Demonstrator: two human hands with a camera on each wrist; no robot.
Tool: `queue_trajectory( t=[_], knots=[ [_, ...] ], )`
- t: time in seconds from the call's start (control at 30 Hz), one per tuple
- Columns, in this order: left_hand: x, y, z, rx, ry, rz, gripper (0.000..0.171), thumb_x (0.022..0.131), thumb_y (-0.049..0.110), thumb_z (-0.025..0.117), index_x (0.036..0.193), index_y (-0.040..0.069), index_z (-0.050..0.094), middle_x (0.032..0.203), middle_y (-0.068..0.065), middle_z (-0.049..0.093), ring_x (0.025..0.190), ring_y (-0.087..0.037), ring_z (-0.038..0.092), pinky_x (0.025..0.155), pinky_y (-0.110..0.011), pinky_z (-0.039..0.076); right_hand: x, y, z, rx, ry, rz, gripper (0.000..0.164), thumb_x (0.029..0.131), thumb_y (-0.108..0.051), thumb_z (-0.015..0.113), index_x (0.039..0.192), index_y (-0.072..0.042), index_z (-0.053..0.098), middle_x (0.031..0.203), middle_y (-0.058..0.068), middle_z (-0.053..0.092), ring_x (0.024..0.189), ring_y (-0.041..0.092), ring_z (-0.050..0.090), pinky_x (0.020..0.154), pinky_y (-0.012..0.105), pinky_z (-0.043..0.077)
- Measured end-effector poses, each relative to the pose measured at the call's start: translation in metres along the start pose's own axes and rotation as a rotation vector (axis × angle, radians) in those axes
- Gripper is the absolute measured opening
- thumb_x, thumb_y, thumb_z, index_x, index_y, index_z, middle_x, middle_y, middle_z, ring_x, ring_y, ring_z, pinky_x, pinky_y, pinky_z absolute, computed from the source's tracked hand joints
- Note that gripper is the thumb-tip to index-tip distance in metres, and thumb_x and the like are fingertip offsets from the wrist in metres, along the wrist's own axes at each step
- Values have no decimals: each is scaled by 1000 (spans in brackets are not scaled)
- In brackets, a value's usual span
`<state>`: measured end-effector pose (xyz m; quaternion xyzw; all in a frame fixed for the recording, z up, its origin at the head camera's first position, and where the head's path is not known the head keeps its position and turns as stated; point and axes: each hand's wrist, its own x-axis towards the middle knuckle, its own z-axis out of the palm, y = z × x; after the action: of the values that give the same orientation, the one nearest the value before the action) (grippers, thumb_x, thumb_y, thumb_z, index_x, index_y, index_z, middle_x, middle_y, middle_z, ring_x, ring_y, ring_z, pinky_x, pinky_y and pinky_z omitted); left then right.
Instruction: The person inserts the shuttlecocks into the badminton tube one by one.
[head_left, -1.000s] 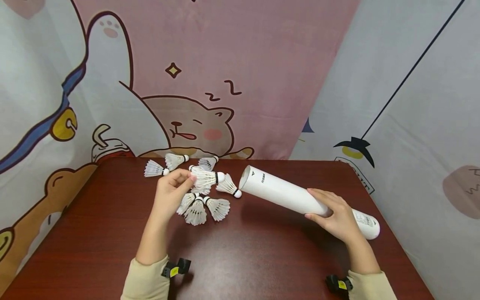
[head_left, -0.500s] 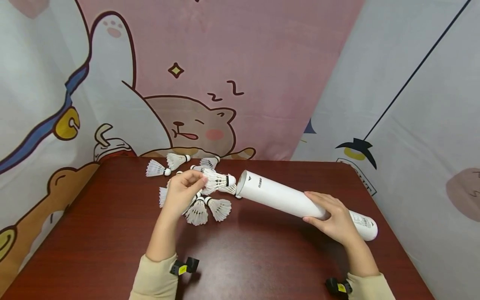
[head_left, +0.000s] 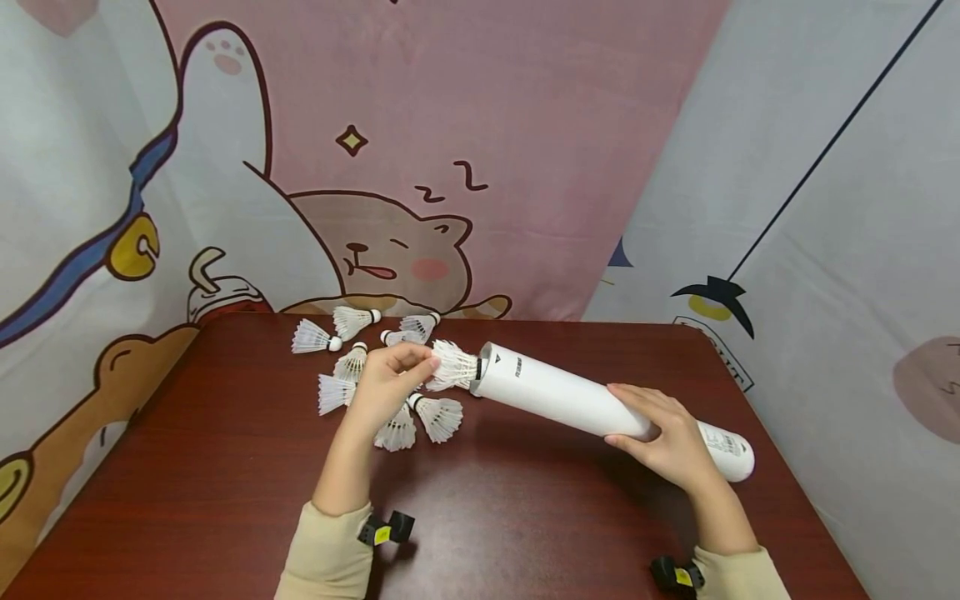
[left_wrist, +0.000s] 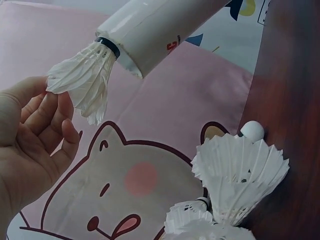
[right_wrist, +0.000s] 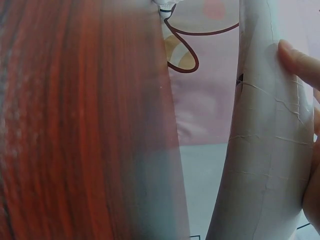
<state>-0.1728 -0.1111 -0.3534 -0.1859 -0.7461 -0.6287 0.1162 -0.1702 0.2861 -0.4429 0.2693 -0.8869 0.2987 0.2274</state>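
My left hand pinches a white feather shuttlecock by the edge of its skirt, between thumb and index finger. The shuttlecock's cork end is inside the open mouth of a white cardboard tube; its dark band shows right at the rim in the left wrist view, with the feathers still outside. My right hand grips the tube near its lower right part, holding it slanted with the mouth up to the left. Creases mark the tube wall in the right wrist view.
Several loose shuttlecocks lie in a cluster on the dark red-brown table, around and behind my left hand. Two more shuttlecocks sit near the back left edge. A printed cartoon cloth hangs behind the table.
My left hand has moved right, carrying the shuttlecock from above the cluster to the tube, and its cork has entered the mouth. The right hand and tube have barely shifted.
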Motion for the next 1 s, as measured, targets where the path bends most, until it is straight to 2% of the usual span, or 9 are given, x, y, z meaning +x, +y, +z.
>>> queue_trajectory(
  t=[0.23, 0.53, 0.77, 1.0],
  knots=[
    [-1, -1, 7, 27, -14, -4, 5, 86, -7, 65, 88, -11, 67, 76, -19, 67, 67, -8, 56, 64, -23, 47, 0, 0, 0, 5, -1, -6, 77, 60, -20, 92, 131, -19, 61, 127, 1, 61, 114, 19, 53, 93, 31, 34],
    [0, -8, 18, 25, -49, 39, 5, 85, -8, 65, 88, -12, 66, 76, -17, 67, 67, -6, 54, 63, -22, 46, 1, -2, 1, 13, 2, -39, 77, 60, -19, 91, 130, -17, 61, 126, 0, 62, 112, 20, 54, 93, 27, 33],
    [4, -41, 28, -35, -49, 41, 5, 86, -6, 66, 89, -10, 67, 76, -15, 67, 66, -7, 55, 62, -21, 46, 2, -2, 2, 21, 0, -46, 77, 59, -19, 92, 130, -17, 62, 125, 0, 62, 112, 20, 54, 94, 26, 33],
    [3, -49, 35, -54, -78, 44, 6, 86, -1, 68, 88, -6, 68, 76, -8, 67, 65, -9, 57, 60, -23, 48, 2, -5, 2, 29, -12, -36, 76, 60, -20, 92, 129, -18, 62, 126, 0, 62, 113, 20, 54, 94, 29, 33]
  ],
)
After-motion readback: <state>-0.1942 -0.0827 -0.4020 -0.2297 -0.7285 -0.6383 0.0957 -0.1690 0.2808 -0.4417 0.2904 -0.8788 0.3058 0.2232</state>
